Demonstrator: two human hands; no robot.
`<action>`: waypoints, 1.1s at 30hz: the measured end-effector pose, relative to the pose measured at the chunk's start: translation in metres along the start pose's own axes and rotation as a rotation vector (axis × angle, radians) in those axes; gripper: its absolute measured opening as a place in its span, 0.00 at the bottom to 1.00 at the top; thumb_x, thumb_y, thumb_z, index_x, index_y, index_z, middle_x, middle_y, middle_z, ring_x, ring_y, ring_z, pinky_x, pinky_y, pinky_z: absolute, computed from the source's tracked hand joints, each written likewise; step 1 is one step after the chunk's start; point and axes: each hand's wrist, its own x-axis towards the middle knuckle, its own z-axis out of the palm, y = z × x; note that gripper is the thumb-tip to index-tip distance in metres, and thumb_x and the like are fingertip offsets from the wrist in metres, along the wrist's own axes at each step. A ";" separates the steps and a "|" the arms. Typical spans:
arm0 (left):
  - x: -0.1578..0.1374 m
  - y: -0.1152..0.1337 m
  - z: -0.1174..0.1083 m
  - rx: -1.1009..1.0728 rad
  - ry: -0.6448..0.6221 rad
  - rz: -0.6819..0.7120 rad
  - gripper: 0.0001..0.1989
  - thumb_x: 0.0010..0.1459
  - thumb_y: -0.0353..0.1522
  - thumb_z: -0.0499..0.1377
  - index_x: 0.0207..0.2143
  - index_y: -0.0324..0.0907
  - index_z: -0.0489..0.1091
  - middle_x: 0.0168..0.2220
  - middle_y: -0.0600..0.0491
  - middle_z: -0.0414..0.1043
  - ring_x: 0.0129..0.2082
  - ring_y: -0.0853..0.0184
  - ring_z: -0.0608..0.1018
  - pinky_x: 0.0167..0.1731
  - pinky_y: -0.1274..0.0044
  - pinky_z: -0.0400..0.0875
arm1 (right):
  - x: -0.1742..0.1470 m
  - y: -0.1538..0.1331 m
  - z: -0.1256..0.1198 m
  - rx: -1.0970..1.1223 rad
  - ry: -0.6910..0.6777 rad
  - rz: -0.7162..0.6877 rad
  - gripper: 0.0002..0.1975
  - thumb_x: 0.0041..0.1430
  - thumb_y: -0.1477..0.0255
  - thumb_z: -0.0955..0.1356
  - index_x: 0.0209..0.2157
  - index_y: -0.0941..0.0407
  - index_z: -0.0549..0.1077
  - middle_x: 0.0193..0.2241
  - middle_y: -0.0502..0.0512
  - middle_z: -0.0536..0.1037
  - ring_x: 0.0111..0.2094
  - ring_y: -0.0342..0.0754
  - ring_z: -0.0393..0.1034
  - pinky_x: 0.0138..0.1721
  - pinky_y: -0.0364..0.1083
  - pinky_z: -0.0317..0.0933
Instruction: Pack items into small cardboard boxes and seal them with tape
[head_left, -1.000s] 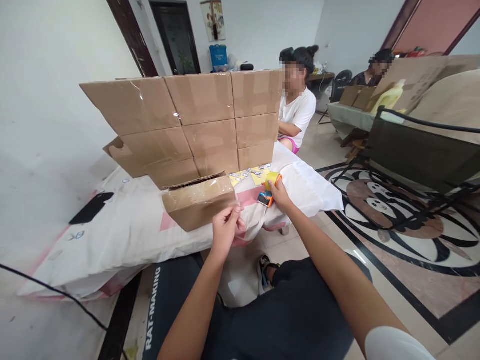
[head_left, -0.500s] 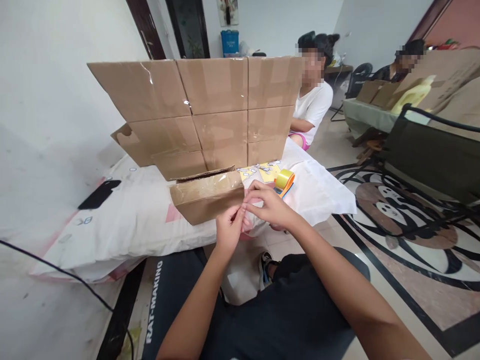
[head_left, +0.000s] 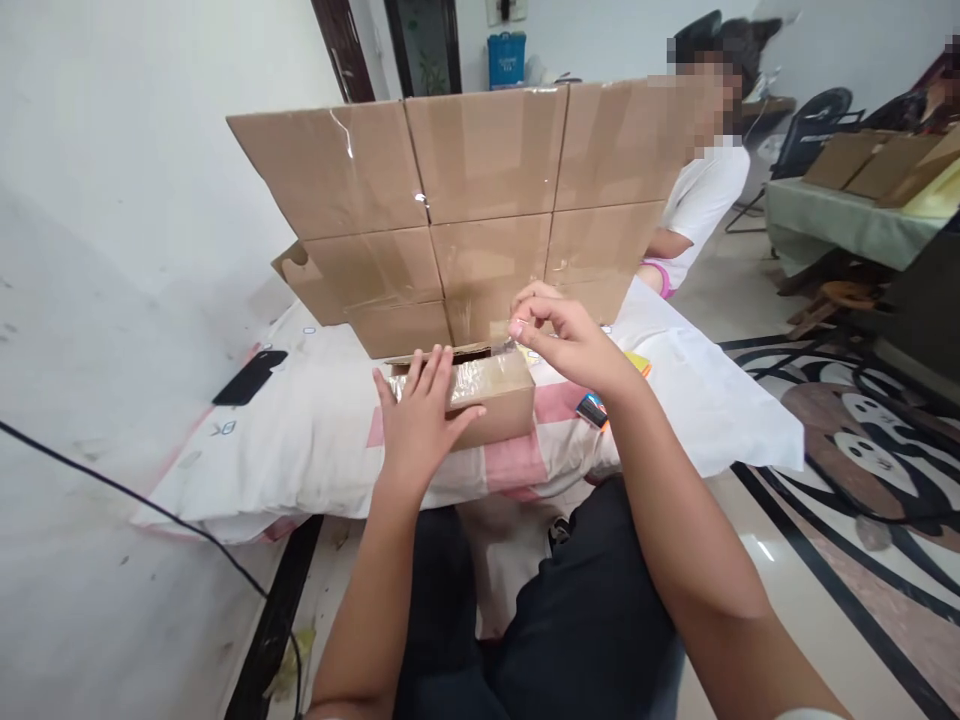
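A small cardboard box (head_left: pixel 502 405) lies on the cloth-covered table, with shiny clear tape over its top edge. My left hand (head_left: pixel 424 410) rests on the box's left part, fingers spread and thumb out along its front. Above the box's far right corner, my right hand (head_left: pixel 555 330) pinches a strip of clear tape (head_left: pixel 504 338) between thumb and fingers. Partly hidden behind my right forearm is a yellow and orange tape dispenser (head_left: pixel 637 363); its blue and black end (head_left: pixel 592 411) shows on the forearm's other side.
Stacked cardboard boxes (head_left: pixel 487 160) form a wall behind the small box. A black phone-shaped object (head_left: pixel 251 377) lies at left on the white cloth (head_left: pixel 300 450). Another person (head_left: pixel 709 195) sits behind the stack at right. A black cable (head_left: pixel 150 515) crosses the lower left.
My hands have moved apart: the left now lies spread on the box, the right has risen to its far corner with the tape. The view has shifted, moving the scene rightward.
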 end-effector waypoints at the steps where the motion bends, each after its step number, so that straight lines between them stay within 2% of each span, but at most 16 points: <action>1: 0.003 -0.005 0.000 0.024 -0.078 0.032 0.38 0.63 0.49 0.56 0.69 0.44 0.52 0.68 0.43 0.58 0.70 0.48 0.56 0.66 0.49 0.33 | 0.002 0.006 0.004 0.003 -0.030 0.005 0.18 0.65 0.58 0.67 0.28 0.57 0.74 0.35 0.51 0.70 0.41 0.47 0.66 0.46 0.48 0.60; 4: 0.002 -0.014 0.005 0.016 -0.177 0.056 0.36 0.64 0.47 0.56 0.69 0.43 0.53 0.65 0.43 0.64 0.68 0.51 0.61 0.67 0.53 0.41 | 0.009 0.028 0.017 -0.034 -0.111 0.033 0.17 0.64 0.59 0.67 0.28 0.57 0.74 0.37 0.52 0.71 0.43 0.48 0.66 0.51 0.51 0.58; 6: -0.003 -0.017 0.009 0.000 -0.166 0.050 0.35 0.63 0.46 0.57 0.68 0.44 0.54 0.64 0.44 0.66 0.67 0.53 0.63 0.67 0.56 0.45 | 0.013 0.043 0.026 -0.081 -0.144 0.079 0.14 0.63 0.62 0.67 0.29 0.57 0.74 0.37 0.53 0.72 0.44 0.49 0.66 0.54 0.53 0.55; 10: -0.010 -0.018 0.011 -0.014 -0.115 0.039 0.36 0.62 0.45 0.60 0.68 0.47 0.54 0.63 0.49 0.68 0.67 0.55 0.64 0.68 0.58 0.46 | 0.020 0.065 0.042 -0.152 -0.204 0.210 0.11 0.60 0.66 0.69 0.26 0.57 0.74 0.39 0.54 0.74 0.45 0.50 0.66 0.55 0.54 0.53; 15: -0.009 -0.021 0.011 -0.037 -0.083 0.046 0.37 0.61 0.45 0.61 0.68 0.48 0.55 0.62 0.49 0.69 0.66 0.54 0.65 0.67 0.58 0.47 | 0.025 0.076 0.055 -0.178 -0.216 0.281 0.10 0.55 0.66 0.70 0.25 0.56 0.74 0.41 0.55 0.75 0.47 0.52 0.66 0.54 0.53 0.54; 19: -0.010 -0.022 0.014 -0.047 -0.035 0.091 0.33 0.61 0.44 0.61 0.67 0.51 0.58 0.64 0.48 0.67 0.66 0.51 0.65 0.66 0.56 0.49 | 0.025 0.079 0.057 -0.090 -0.249 0.314 0.08 0.54 0.66 0.71 0.28 0.57 0.74 0.41 0.55 0.74 0.42 0.49 0.69 0.47 0.48 0.60; 23: -0.015 -0.013 0.024 -0.006 0.105 0.175 0.23 0.62 0.38 0.61 0.60 0.56 0.68 0.66 0.50 0.63 0.67 0.47 0.63 0.65 0.51 0.41 | 0.025 0.079 0.054 -0.064 -0.205 0.352 0.09 0.53 0.66 0.71 0.28 0.57 0.74 0.40 0.55 0.75 0.38 0.47 0.69 0.41 0.46 0.61; 25: -0.017 -0.006 0.030 -0.030 0.174 0.225 0.19 0.64 0.33 0.59 0.57 0.57 0.70 0.63 0.53 0.67 0.65 0.52 0.67 0.65 0.53 0.36 | 0.026 0.078 0.054 -0.082 -0.213 0.355 0.09 0.53 0.66 0.71 0.27 0.57 0.74 0.39 0.55 0.75 0.37 0.46 0.69 0.41 0.46 0.61; 28: -0.018 0.003 0.036 -0.086 0.208 0.251 0.18 0.65 0.28 0.56 0.54 0.54 0.71 0.58 0.55 0.74 0.59 0.58 0.73 0.65 0.57 0.33 | 0.026 0.080 0.058 -0.123 -0.238 0.365 0.10 0.54 0.65 0.71 0.26 0.57 0.73 0.39 0.55 0.73 0.38 0.46 0.68 0.43 0.47 0.61; 30: -0.018 0.006 0.038 -0.107 0.211 0.238 0.17 0.64 0.28 0.57 0.53 0.52 0.72 0.55 0.55 0.76 0.56 0.59 0.75 0.65 0.58 0.34 | 0.025 0.086 0.062 -0.224 -0.206 0.397 0.11 0.52 0.64 0.73 0.27 0.57 0.72 0.40 0.56 0.71 0.40 0.49 0.67 0.45 0.48 0.61; 33: -0.017 0.008 0.039 -0.126 0.234 0.216 0.15 0.63 0.29 0.59 0.51 0.50 0.74 0.52 0.56 0.79 0.52 0.60 0.77 0.64 0.60 0.36 | 0.024 0.103 0.058 -0.533 0.010 0.500 0.21 0.41 0.60 0.78 0.32 0.56 0.70 0.40 0.58 0.69 0.43 0.54 0.65 0.46 0.52 0.62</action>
